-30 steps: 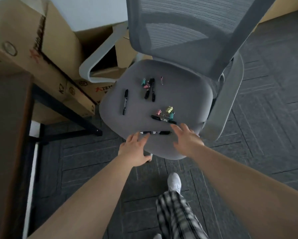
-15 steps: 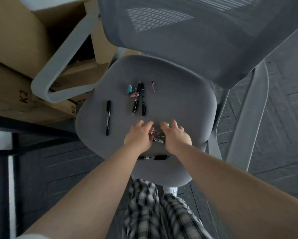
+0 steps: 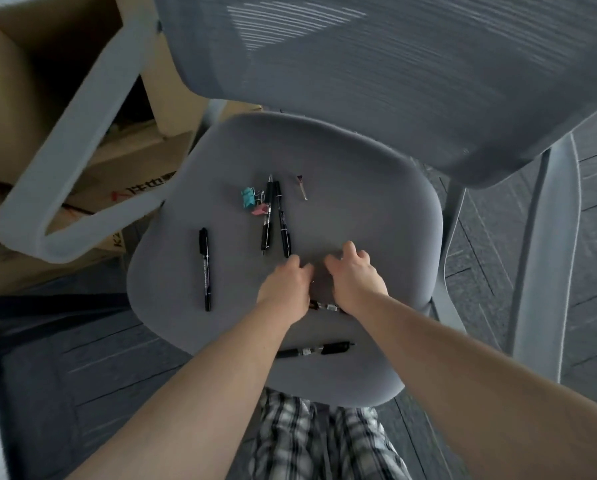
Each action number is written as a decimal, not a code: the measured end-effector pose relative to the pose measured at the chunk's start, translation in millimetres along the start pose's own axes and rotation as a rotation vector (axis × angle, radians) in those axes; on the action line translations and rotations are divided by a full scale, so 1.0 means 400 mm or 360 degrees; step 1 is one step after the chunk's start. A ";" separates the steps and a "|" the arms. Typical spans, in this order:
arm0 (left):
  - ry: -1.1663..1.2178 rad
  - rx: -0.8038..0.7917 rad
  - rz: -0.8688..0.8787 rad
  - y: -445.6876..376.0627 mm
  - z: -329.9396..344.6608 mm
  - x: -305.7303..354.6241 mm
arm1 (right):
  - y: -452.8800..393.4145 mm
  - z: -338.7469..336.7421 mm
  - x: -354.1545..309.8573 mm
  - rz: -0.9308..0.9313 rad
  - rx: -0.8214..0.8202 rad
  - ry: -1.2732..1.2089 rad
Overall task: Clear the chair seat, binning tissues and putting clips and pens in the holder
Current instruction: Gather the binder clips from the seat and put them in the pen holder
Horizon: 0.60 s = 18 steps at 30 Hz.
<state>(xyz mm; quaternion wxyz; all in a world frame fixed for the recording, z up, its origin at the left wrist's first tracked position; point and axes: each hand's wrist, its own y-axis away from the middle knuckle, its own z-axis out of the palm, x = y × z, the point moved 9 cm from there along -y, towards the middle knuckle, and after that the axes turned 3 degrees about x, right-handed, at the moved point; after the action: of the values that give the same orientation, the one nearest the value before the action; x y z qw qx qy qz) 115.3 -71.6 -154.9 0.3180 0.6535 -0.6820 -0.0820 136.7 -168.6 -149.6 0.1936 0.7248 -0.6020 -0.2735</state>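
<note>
matt cloth seat [image 3: 359, 209], mesh backrest [image 3: 394, 81]

left hand [image 3: 285, 287]: palm down, fingers curled | right hand [image 3: 354, 277]: palm down, fingers bent | 2 forearms bare, hands close together

Five pens show on the chair seat [image 3: 376, 209]: one marker pen [image 3: 204, 268] lying alone at the left, two black pens side by side in the middle, the left one [image 3: 266, 220] and the right one [image 3: 282, 220], one pen [image 3: 316, 350] crosswise near the front edge, and one more pen [image 3: 324, 305] mostly hidden under the hands. Three clips are visible: one teal clip [image 3: 247, 197], one pink clip [image 3: 259, 209] and one small dark clip [image 3: 301, 187] set apart to the right. Two hands are over the seat, a left hand [image 3: 285, 289] and a right hand [image 3: 354, 282]; whatever lies beneath them cannot be counted. Several cardboard boxes [image 3: 124, 174] stand behind the one chair.
</note>
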 end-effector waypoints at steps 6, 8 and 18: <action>-0.0075 -0.0035 0.0016 -0.019 -0.020 -0.015 | -0.029 -0.016 -0.017 0.0105 0.0035 -0.0019; -0.0054 -0.0014 0.0006 -0.022 -0.028 -0.023 | -0.036 -0.024 -0.017 0.0158 0.0043 -0.0043; 0.0421 0.0534 -0.0364 -0.011 -0.201 -0.176 | -0.099 -0.137 -0.036 0.0372 0.0171 -0.0404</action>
<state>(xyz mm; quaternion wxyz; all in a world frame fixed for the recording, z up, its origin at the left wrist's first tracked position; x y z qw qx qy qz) 158.5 18.6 -117.3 0.2800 0.7752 -0.5602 0.0833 199.7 -149.1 -128.8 0.1076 0.6188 -0.7156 -0.3057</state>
